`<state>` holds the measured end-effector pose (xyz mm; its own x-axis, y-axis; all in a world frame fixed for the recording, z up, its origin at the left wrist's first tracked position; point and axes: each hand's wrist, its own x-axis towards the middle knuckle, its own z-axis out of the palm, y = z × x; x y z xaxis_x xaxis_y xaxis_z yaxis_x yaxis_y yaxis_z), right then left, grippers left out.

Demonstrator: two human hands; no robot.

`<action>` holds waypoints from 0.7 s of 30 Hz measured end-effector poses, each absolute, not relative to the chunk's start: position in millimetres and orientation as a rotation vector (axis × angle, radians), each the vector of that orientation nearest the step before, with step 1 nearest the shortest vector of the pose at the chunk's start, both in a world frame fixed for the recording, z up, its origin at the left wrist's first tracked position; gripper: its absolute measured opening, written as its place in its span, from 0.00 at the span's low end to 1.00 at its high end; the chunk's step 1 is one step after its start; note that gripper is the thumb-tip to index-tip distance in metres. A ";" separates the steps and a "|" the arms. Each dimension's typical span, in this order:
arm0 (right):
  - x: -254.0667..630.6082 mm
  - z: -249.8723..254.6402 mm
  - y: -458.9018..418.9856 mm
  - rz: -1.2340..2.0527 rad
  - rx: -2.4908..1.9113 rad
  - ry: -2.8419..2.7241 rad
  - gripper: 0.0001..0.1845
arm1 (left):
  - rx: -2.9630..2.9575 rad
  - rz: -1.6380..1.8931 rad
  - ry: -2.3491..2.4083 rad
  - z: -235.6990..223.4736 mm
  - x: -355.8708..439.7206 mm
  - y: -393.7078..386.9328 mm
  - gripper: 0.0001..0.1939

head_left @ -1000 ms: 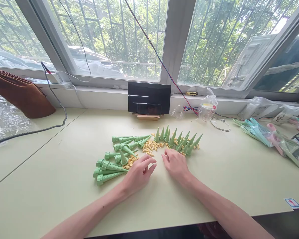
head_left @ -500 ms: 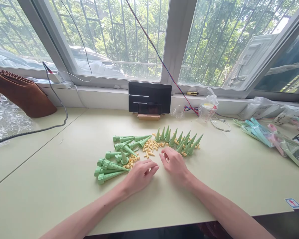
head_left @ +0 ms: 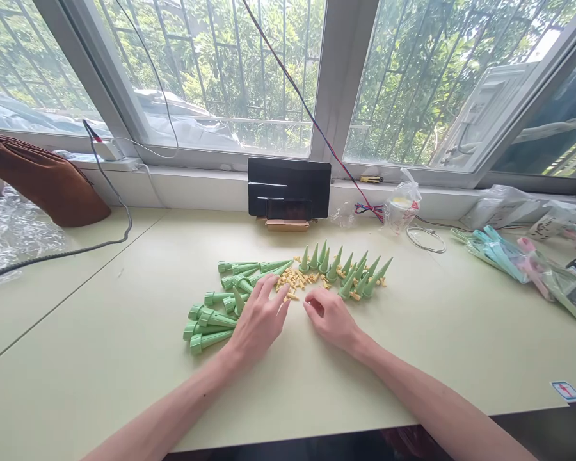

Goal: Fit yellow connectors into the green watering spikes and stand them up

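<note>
My left hand [head_left: 260, 315] is open, its spread fingers reaching over the edge of the small yellow plastic pieces [head_left: 295, 279]. Under and beside it lie several green ribbed watering spikes [head_left: 212, 342], their capped ends to the left. One short green cone [head_left: 239, 301] stands upright, partly covered by this hand. My right hand [head_left: 330, 317] rests on the table with its fingers curled in; whatever they may hold is hidden. Just beyond it, several green cones [head_left: 335, 266] stand point up, yellow pieces sticking out at the base of some.
A dark tablet [head_left: 288, 176] with a phone [head_left: 288, 210] before it stands at the window sill. To the left are a brown bag [head_left: 52, 182] and a black cable [head_left: 77, 251]. Plastic-wrapped goods [head_left: 499, 253] and a bagged cup [head_left: 402, 208] are at the right.
My left hand has moved forward and slightly left over the yellow pieces, and its fingers have spread. My right hand has shifted slightly left, its fingers curling in more.
</note>
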<state>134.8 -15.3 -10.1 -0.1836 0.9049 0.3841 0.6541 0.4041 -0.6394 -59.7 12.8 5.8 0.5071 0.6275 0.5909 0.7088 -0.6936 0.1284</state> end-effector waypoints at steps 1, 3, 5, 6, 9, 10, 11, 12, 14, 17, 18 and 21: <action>134.6 -9.9 -15.3 0.438 -1.328 -1.923 0.07 | -2.609 -0.887 -1.187 3.6 -59.0 13.6 0.15; 134.2 -9.5 -15.2 0.448 -1.326 -1.925 0.07 | -2.590 -0.802 -1.241 -0.4 -57.5 15.2 0.19; 134.2 -9.2 -15.1 0.456 -1.323 -1.929 0.07 | -2.575 -0.753 -1.286 -3.2 -56.8 17.1 0.21; 134.3 -9.0 -15.1 0.459 -1.321 -1.931 0.07 | -2.573 -0.739 -1.306 -4.2 -56.9 18.2 0.22; 135.0 -9.1 -14.8 0.469 -1.318 -1.931 0.07 | -2.585 -0.722 -1.349 -6.8 -58.1 21.3 0.25; 135.2 -9.3 -14.7 0.472 -1.318 -1.930 0.07 | -2.587 -0.721 -1.359 -7.6 -58.6 21.9 0.25; 135.4 -9.6 -14.6 0.477 -1.316 -1.931 0.07 | -2.588 -0.721 -1.366 -8.1 -59.0 22.2 0.25; 135.6 -9.9 -14.5 0.484 -1.314 -1.933 0.07 | -2.585 -0.723 -1.369 -8.3 -59.3 22.1 0.25; 135.7 -10.6 -14.2 0.501 -1.307 -1.936 0.07 | -2.582 -0.734 -1.360 -7.3 -59.3 21.0 0.23; 136.1 -11.1 -13.5 0.516 -1.296 -1.940 0.07 | -2.598 -0.766 -1.333 -3.5 -58.4 18.5 0.20; 136.3 -11.1 -13.2 0.517 -1.295 -1.939 0.07 | -2.604 -0.781 -1.324 -2.3 -58.1 17.9 0.19; 136.7 -11.2 -12.5 0.520 -1.293 -1.943 0.07 | -2.603 -0.813 -1.305 -1.1 -57.8 17.9 0.15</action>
<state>136.7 -12.5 -11.2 -0.2249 0.9092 0.3505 0.6127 0.4116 -0.6747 -57.8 17.9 -1.1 0.4842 0.7092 0.5124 0.7725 -0.6215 0.1301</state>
